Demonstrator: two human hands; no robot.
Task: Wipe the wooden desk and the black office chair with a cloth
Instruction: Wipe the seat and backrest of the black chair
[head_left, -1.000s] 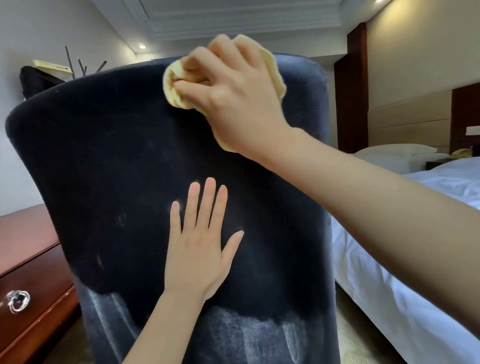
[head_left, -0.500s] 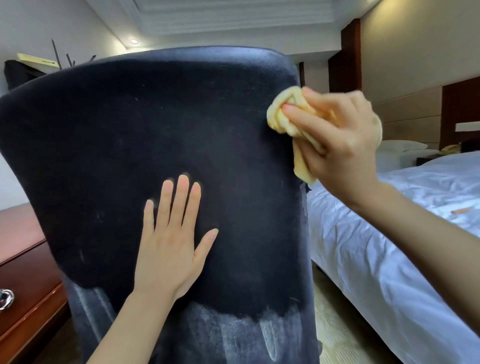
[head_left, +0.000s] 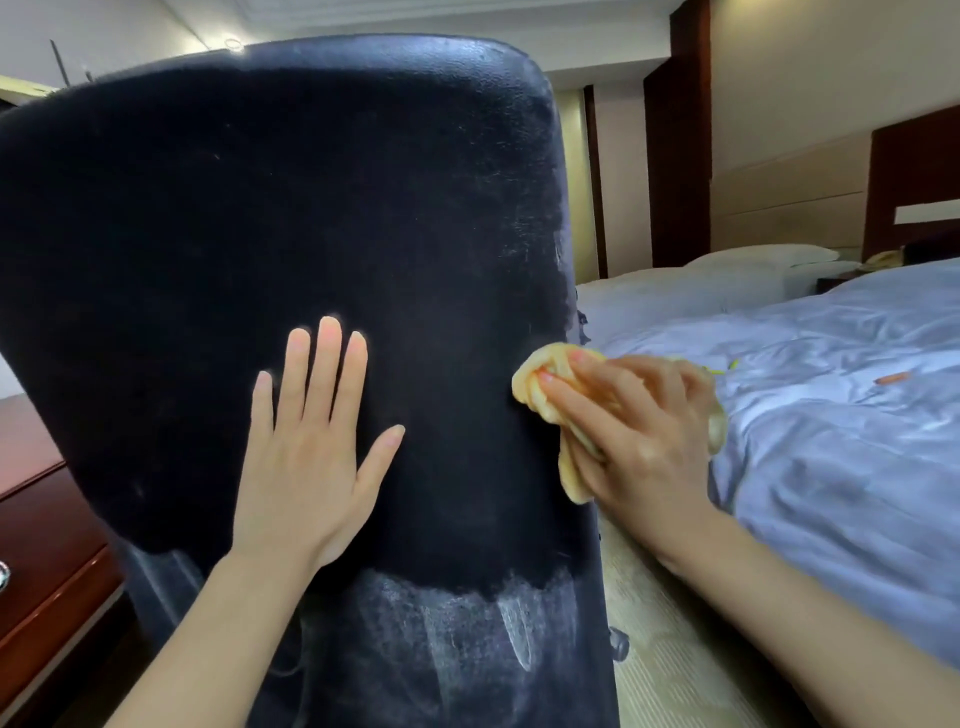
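the back of the black office chair (head_left: 291, 218) fills most of the view, its upper part dark and its lower part streaked with pale dusty marks. the left hand (head_left: 306, 457) lies flat against the backrest, fingers straight and close together, thumb spread to the side, holding nothing. the right hand (head_left: 639, 431) has its fingers curled round a bunched yellow cloth (head_left: 545, 379) and presses it against the right edge of the backrest, about level with the left hand's fingers. the wooden worktop (head_left: 47, 525) shows at the lower left, just beside the chair, with a drawer front and part of a metal handle (head_left: 3, 574) at the frame edge. to the right stands a bed (head_left: 831, 415) with rumpled white sheets and a pillow (head_left: 758, 255) near a wooden headboard. a chair caster (head_left: 620, 643) rests on the pale floor between chair and bed.
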